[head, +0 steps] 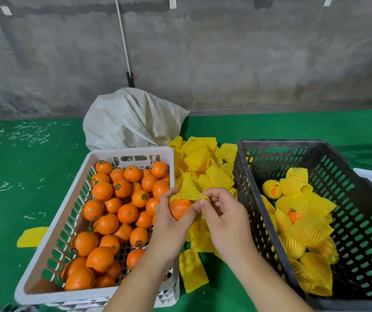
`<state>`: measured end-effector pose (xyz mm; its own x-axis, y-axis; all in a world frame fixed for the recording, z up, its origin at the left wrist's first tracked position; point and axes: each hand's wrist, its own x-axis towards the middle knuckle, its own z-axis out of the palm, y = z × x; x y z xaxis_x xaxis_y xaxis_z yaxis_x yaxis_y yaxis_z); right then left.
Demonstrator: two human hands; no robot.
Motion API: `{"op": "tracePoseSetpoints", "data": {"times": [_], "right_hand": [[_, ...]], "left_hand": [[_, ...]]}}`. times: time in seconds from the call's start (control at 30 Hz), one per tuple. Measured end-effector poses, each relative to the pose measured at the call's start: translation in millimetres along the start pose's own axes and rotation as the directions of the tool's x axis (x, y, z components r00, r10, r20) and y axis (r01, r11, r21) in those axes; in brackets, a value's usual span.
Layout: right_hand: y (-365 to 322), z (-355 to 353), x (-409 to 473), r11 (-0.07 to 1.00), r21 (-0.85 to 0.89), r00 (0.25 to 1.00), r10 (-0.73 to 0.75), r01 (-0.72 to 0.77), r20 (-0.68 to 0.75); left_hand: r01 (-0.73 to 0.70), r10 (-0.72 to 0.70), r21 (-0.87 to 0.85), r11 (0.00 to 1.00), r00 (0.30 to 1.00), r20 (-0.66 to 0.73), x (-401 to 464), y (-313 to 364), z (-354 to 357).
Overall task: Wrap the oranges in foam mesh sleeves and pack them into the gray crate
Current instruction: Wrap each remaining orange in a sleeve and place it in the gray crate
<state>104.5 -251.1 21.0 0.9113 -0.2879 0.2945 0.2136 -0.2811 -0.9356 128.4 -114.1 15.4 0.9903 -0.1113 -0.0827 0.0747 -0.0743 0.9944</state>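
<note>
Now the left hand (169,224) is cupping an orange (179,208) while the right hand (223,218) is pinching a yellow sleeve (189,191) over it, between white basket (45,287) and gray crate (257,199).

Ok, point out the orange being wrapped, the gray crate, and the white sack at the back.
orange (179,207): head view, its bare lower face between the hands.
gray crate (279,142): head view, its far rim.
white sack (131,119): head view, the middle of its crumpled front.
</note>
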Motion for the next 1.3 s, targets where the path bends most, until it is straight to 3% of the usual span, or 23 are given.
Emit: {"op": "tracePoseSetpoints", "data": {"times": [0.07, 0.13, 0.2, 0.4, 0.5, 0.6, 0.73, 0.8, 0.9, 1.03, 1.1, 1.17, 1.23, 1.3], "right_hand": [[0.2, 0.4, 0.4, 1.000, 0.002, 1.000, 0.000, 0.000, -0.018], [1.8, -1.9, 2.3, 1.000, -0.024, 1.000, -0.009, 0.009, -0.016], [2.1, -5.9, 4.9, 0.990, -0.126, 0.998, -0.067, 0.067, 0.004], [0.1, -12.4, 2.9, 0.935, -0.296, 0.981, -0.179, 0.193, 0.075], [-2.3, -5.7, -5.0, 0.911, -0.309, 0.961, -0.245, 0.273, 0.126], [-0.7, -2.2, -8.0, 0.925, -0.276, 0.966, -0.243, 0.259, 0.092], [0.1, -1.8, -10.9, 0.951, -0.243, 0.981, -0.175, 0.191, 0.082], [-0.8, -3.3, -11.1, 0.953, -0.240, 0.982, -0.185, 0.187, 0.031], [-3.0, -4.2, -13.0, 0.926, -0.264, 0.958, -0.285, 0.270, -0.017], [-6.6, 1.6, -21.5, 0.893, -0.296, 0.941, -0.317, 0.339, 0.120], [-9.6, 1.4, -21.5, 0.960, -0.200, 0.976, -0.172, 0.196, 0.131], [-18.6, 0.0, -17.7, 0.997, 0.000, 0.994, 0.075, -0.076, 0.084], [-24.7, 3.2, -13.0, 0.932, 0.195, 0.942, 0.268, -0.306, 0.201], [-25.2, 8.7, -12.0, 0.878, 0.300, 0.912, 0.289, -0.374, 0.290]], "left_hand": [[0.067, -0.063, -0.116, 0.991, 0.997, 0.036, -1.4, -1.9, 3.6], [0.161, -0.096, -0.335, 0.928, 0.975, 0.202, -2.0, -8.0, 5.2], [0.174, -0.074, -0.366, 0.914, 0.960, 0.271, -3.0, -11.2, 4.3], [0.106, -0.098, -0.284, 0.953, 0.994, 0.043, -2.7, -10.0, 5.3], [0.070, -0.091, -0.204, 0.976, 0.991, -0.099, 2.4, -8.7, 3.1], [0.073, -0.098, -0.188, 0.979, 0.987, -0.125, 1.3, -6.6, 5.7], [0.167, -0.099, -0.422, 0.891, 0.979, 0.180, -5.5, -5.8, -1.3], [0.114, -0.021, -0.386, 0.915, 0.971, 0.239, -7.7, -5.2, -4.4], [-0.002, 0.031, -0.287, 0.958, 0.995, 0.095, -5.4, -7.5, 0.7], [-0.034, 0.000, -0.275, 0.961, 0.992, -0.124, 0.8, -8.8, 7.1], [-0.073, 0.025, -0.266, 0.961, 0.983, -0.181, 3.2, -8.5, 7.5], [-0.144, 0.108, -0.164, 0.976, 0.971, -0.213, 2.6, -8.8, 7.8], [-0.253, 0.245, -0.019, 0.967, 0.952, -0.182, -2.4, -8.1, 10.9], [-0.357, 0.368, 0.146, 0.923, 0.928, -0.058, -6.4, -11.1, 15.8]]}}
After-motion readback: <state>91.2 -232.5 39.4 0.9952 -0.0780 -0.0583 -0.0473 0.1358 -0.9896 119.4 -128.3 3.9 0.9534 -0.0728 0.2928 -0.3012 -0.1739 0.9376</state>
